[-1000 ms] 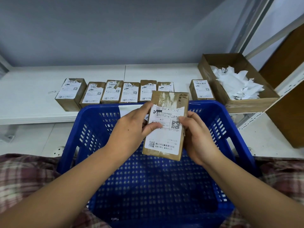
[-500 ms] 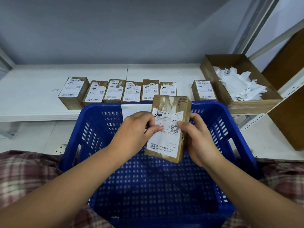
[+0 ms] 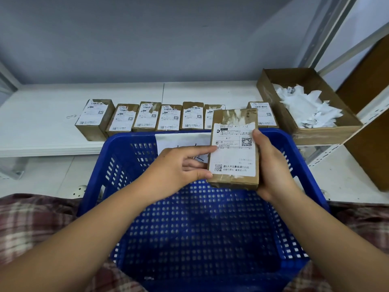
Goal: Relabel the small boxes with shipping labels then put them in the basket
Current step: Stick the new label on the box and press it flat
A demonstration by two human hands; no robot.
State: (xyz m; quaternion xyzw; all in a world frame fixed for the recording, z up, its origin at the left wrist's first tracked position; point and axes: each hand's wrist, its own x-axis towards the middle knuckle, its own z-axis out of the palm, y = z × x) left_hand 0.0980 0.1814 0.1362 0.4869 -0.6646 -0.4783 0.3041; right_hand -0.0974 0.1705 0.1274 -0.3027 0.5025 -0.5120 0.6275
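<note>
Small box (image 3: 233, 180) was held upright over blue basket (image 3: 130, 140)
Right edge was gripped by right hand (image 3: 271, 165), left edge pinched by left hand (image 3: 174, 167)

1. Out back, plain grey wall (image 3: 147, 39), running the full width.
2. Right below it, long white shelf (image 3: 42, 106), thin seam down its middle.
3. At the shelf's right end, open cardboard tray (image 3: 326, 134), set at an angle, heaped with torn white paper scraps (image 3: 307, 108).
4. Behind the tray, pale metal uprights (image 3: 328, 32) slanting up out of view.
5. Far right, tall brown board (image 3: 370, 133), close beside the tray.
6. Under the shelf, lower white surface (image 3: 42, 178).
7. Down in both bottom corners, red-and-cream plaid cloth (image 3: 31, 224).
</note>
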